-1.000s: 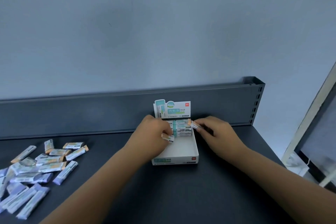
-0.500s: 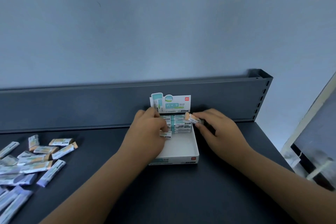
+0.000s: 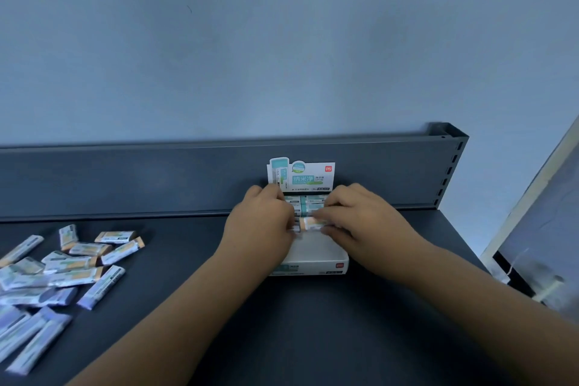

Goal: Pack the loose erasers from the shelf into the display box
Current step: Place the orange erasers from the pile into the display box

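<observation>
Against the back rail of the dark shelf, towards its right end, stands the display box, its printed header card upright at the rear and its white floor bare towards the front wall. Both hands are inside it. The right hand comes in over the right wall with its fingers drawn narrow, pinching an orange-ended eraser that lies crosswise just in front of the packed erasers already filling the rear of the box. The left hand reaches in from the left wall with its fingers curled close against the left end of that row; whether it grips an eraser of its own or merely steadies the stack cannot be told, since the fingertips are hidden. The step in hand looks like seating this eraser flush against the row behind it. To do that well, the piece should probably be kept parallel to the packed ones and pressed back and down until its ends sit square between the side walls, with the left hand bracing the earlier rows so they do not tip forward into the empty front. The wrapper looks slick, so a light, even pinch would likely serve better than a hard squeeze. Much of the job appears to remain: a scattered heap of loose erasers lies near the shelf's left edge, well apart from the box.
</observation>
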Demonstrator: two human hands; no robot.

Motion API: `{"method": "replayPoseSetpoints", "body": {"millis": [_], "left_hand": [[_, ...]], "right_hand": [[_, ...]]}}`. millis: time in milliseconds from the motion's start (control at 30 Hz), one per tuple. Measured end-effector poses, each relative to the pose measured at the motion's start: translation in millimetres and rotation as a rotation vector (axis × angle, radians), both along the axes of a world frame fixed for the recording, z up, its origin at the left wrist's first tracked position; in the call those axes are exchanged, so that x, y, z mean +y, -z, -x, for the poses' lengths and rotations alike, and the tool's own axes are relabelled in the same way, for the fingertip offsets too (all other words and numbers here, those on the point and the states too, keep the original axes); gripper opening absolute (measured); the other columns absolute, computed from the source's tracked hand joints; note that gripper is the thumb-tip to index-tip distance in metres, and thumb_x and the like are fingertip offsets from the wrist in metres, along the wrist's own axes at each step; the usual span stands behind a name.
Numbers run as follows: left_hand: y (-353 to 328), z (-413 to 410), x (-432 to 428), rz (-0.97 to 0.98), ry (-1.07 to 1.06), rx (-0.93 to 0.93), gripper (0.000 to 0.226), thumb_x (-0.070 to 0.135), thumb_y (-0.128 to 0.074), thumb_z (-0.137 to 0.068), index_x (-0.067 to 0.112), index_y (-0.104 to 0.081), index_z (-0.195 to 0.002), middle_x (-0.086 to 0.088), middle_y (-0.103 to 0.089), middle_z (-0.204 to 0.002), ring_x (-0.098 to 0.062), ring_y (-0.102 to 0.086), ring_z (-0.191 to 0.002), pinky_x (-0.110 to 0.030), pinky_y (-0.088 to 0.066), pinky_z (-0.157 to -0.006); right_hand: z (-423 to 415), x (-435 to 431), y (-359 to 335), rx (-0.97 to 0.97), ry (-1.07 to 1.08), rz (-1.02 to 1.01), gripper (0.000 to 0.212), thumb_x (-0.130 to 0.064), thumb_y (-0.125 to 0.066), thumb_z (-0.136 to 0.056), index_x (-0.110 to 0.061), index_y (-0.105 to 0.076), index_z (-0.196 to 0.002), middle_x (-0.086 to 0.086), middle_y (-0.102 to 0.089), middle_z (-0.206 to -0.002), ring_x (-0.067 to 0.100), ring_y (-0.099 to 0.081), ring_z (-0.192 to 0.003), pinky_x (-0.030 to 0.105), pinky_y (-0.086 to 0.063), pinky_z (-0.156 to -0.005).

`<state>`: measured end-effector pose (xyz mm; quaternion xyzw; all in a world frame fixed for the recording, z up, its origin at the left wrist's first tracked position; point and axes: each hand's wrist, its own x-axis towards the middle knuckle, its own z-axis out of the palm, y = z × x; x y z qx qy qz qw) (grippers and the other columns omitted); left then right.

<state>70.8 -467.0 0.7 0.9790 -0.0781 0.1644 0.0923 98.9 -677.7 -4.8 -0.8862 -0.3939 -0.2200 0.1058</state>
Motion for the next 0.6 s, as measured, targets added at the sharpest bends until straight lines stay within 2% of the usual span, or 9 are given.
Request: {"method": "replayPoseSetpoints", "body": {"millis": [100, 233, 333, 467, 533, 600], "left_hand": [[1.5, 0.5, -0.5, 0.005, -0.009, -0.025, 0.012, 0.032, -0.070, -0.086, 0.025, -0.077, -0.092, 0.010, -0.056, -0.108, -0.019, -0.046, -0.100, -0.039, -0.054, -0.076], [2.4, -0.4, -0.4, -0.003, -0.011, -0.021, 0.012, 0.029, -0.067, -0.087, 0.025, -0.077, -0.091, 0.011, -0.055, -0.108, -0.019, -0.045, -0.100, -0.038, -0.055, -0.074], [2.3, -0.3, 0.1, 0.009, -0.011, -0.008, 0.011, 0.025, -0.067, -0.086, 0.024, -0.077, -0.088, 0.011, -0.054, -0.108, -0.019, -0.044, -0.100, -0.038, -0.054, -0.075], [2.2, 0.7, -0.5, -0.007, -0.012, 0.012, 0.011, 0.025, -0.066, -0.087, 0.024, -0.077, -0.090, 0.010, -0.053, -0.110, -0.020, -0.043, -0.102, -0.038, -0.055, -0.074], [2.6, 0.4, -0.9, -0.017, -0.022, 0.019, 0.012, 0.025, -0.065, -0.087, 0.024, -0.077, -0.090, 0.010, -0.052, -0.111, -0.020, -0.043, -0.102, -0.038, -0.055, -0.073], [2.9, 0.0, -1.5, -0.028, -0.032, 0.026, 0.014, 0.024, -0.064, -0.088, 0.023, -0.077, -0.091, 0.010, -0.052, -0.110, -0.020, -0.042, -0.102, -0.038, -0.055, -0.073]], "right_hand": [[1.6, 10.4, -10.3, -0.049, 0.045, 0.218, 0.014, -0.032, -0.070, -0.081, -0.027, -0.075, -0.094, -0.007, -0.061, -0.094, 0.023, -0.056, -0.091, 0.034, -0.047, -0.067], [4.9, 20.4, -16.9, -0.096, 0.152, 0.344, 0.004, -0.027, -0.076, -0.073, -0.026, -0.074, -0.077, -0.005, -0.059, -0.081, 0.023, -0.056, -0.082, 0.031, -0.035, -0.059], [8.6, 26.9, -14.0, -0.116, 0.199, 0.394, 0.021, -0.017, -0.083, -0.057, -0.025, -0.066, -0.067, -0.004, -0.055, -0.068, 0.022, -0.056, -0.065, 0.029, -0.025, -0.054], [10.5, 34.7, -13.7, -0.026, 0.287, 0.410, 0.030, -0.013, -0.084, -0.052, -0.025, -0.059, -0.064, -0.006, -0.054, -0.061, 0.022, -0.055, -0.055, 0.025, -0.020, -0.049], [13.1, 40.3, -17.7, -0.007, 0.326, 0.451, 0.025, -0.013, -0.080, -0.062, -0.024, -0.058, -0.067, -0.004, -0.050, -0.066, 0.023, -0.051, -0.056, 0.024, -0.012, -0.047], [13.7, 43.0, -17.6, 0.020, 0.345, 0.486, 0.017, -0.009, -0.067, -0.081, -0.022, -0.055, -0.080, -0.002, -0.043, -0.080, 0.025, -0.047, -0.065, 0.026, -0.015, -0.045]]}}
